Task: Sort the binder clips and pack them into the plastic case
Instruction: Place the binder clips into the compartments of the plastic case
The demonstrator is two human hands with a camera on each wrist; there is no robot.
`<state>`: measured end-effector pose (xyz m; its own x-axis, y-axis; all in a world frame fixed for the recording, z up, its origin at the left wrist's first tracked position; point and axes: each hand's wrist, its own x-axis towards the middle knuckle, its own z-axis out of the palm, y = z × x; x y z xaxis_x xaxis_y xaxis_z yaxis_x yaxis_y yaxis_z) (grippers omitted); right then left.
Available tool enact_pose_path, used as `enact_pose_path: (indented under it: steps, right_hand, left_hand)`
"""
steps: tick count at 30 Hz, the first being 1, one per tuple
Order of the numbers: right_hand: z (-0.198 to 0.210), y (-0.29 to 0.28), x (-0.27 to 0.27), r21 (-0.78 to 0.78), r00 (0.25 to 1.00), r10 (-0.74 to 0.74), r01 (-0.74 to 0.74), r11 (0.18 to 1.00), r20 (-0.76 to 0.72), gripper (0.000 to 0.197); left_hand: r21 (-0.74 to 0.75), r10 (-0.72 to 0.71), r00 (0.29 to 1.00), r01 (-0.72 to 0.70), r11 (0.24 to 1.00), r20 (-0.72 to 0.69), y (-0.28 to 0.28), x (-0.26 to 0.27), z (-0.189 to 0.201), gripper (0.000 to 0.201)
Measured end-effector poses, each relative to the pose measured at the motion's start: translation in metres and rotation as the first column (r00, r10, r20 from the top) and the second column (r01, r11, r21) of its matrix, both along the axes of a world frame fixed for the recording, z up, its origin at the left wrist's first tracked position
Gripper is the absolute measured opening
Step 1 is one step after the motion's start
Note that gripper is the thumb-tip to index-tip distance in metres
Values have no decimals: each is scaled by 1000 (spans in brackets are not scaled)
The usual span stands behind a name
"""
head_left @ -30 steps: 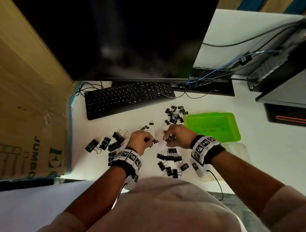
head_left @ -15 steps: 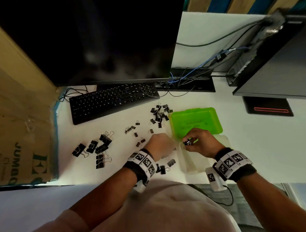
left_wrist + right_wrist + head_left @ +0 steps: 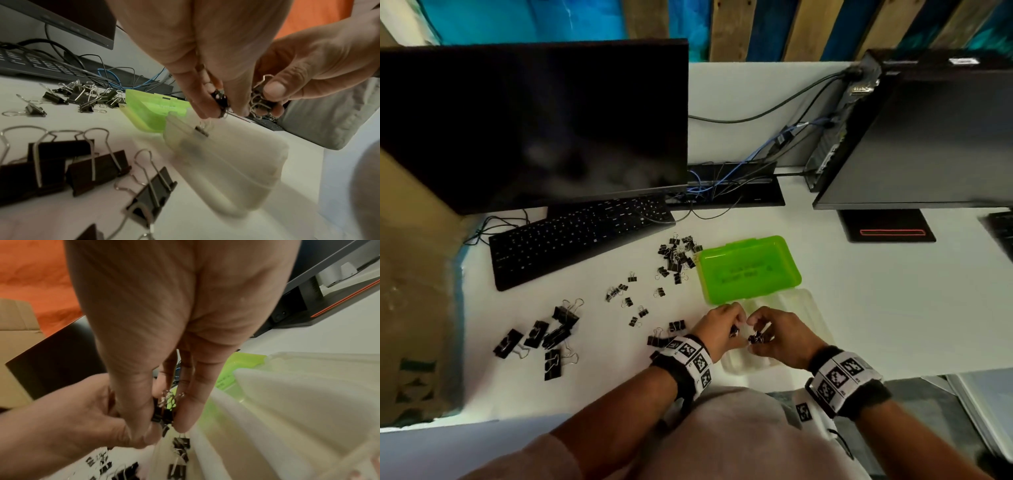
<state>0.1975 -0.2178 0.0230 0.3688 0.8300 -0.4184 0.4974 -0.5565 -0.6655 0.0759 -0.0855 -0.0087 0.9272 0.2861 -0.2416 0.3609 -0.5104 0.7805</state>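
We see a white surface (image 3: pixel 859 308) carrying a dark monitor (image 3: pixel 534 126) at the far left, with a black keyboard (image 3: pixel 578 240) in front of it. The plastic case (image 3: pixel 804 318) lies open near the middle: its green lid (image 3: pixel 748 269) is on the far side and its clear tray on the near side. Big binder clips (image 3: pixel 551 334) lie in a group at the near left, and a heap of small clips (image 3: pixel 678 253) sits just left of the lid. Over the tray's near left corner, our left hand (image 3: pixel 717 329) pinches one small clip (image 3: pixel 221 99) in curled fingers (image 3: pixel 197 97), while our right hand (image 3: pixel 779 334) grips a bunch of small clips (image 3: pixel 259 99).
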Motion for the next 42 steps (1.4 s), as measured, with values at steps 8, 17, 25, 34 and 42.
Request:
enact_pose_path:
  steps: [8, 17, 25, 34, 42]
  right_hand:
    - [-5, -2, -7, -10, 994, 110, -110, 994, -6, 31]
    - [-12, 14, -9, -193, 878, 240, -173, 966, 414, 32]
    - [-17, 30, -25, -307, 854, 332, -217, 927, 401, 52]
    - [-23, 47, -28, -253, 958, 135, -70, 965, 251, 64]
    - [-26, 49, -41, -289, 950, 211, -140, 947, 231, 72]
  left_hand:
    - [56, -21, 992, 28, 998, -121, -2, -6, -2, 64]
    - [127, 144, 987, -134, 983, -75, 39, -27, 4, 35]
    - [305, 596, 803, -565, 767, -13, 102, -71, -1, 42]
    - [309, 505, 782, -410, 858, -364, 135, -107, -42, 93]
    - [399, 535, 829, -441, 804, -164, 119, -98, -21, 70]
